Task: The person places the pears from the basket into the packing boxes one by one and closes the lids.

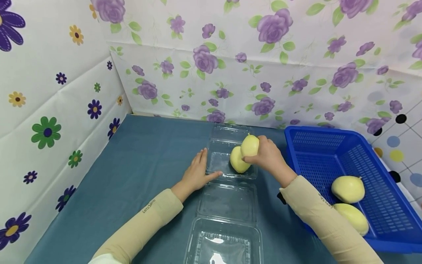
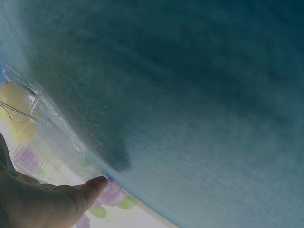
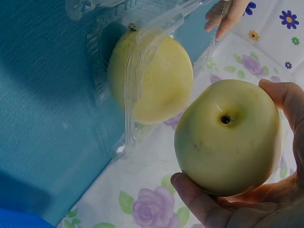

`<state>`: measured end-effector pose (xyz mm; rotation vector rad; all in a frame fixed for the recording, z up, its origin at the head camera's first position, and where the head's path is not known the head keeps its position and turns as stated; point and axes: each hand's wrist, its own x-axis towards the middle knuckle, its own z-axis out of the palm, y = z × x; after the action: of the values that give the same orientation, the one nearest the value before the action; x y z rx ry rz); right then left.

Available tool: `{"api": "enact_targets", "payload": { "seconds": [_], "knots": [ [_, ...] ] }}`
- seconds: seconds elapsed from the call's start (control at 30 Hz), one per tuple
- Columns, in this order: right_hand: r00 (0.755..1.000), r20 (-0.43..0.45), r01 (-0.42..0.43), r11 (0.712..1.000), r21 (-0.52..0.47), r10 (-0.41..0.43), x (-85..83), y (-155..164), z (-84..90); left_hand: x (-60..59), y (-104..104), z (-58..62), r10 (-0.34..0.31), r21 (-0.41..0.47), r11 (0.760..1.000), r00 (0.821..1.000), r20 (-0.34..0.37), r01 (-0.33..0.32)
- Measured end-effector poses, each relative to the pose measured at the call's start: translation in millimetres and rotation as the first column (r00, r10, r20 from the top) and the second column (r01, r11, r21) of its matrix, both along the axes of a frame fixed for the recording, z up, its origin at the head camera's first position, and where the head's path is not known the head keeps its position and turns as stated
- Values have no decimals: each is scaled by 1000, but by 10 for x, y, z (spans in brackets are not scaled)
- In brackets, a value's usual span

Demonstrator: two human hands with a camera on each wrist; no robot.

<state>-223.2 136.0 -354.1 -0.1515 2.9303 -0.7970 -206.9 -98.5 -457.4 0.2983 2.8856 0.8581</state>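
My right hand (image 1: 268, 156) grips a pale yellow pear (image 1: 249, 145) over the far clear plastic box (image 1: 217, 157); the right wrist view shows the held pear (image 3: 228, 137) between thumb and fingers. A second pear (image 1: 238, 161) sits inside that box, on its right side, seen through the plastic wall in the right wrist view. My left hand (image 1: 194, 172) rests at the box's left edge, fingers straight and thumb spread along the near rim. In the left wrist view, part of the left hand (image 2: 42, 204) shows beside the clear plastic.
A blue plastic basket (image 1: 316, 146) stands at the right, holding a pear (image 1: 348, 189) and another pear (image 1: 352, 218) partly behind my right sleeve. Nearer me lies another open clear box (image 1: 224, 234). A blue-green cloth (image 1: 148, 146) covers the table, with flowered sheets behind and at left.
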Motion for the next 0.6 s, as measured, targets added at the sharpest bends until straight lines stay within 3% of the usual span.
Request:
{"api": "enact_targets", "payload": {
  "seconds": [0.6],
  "knots": [
    [1000, 8, -11, 1000, 6, 11, 23, -239, -81, -7, 9, -7, 2, 2, 1000, 1000, 2, -2]
  ]
}}
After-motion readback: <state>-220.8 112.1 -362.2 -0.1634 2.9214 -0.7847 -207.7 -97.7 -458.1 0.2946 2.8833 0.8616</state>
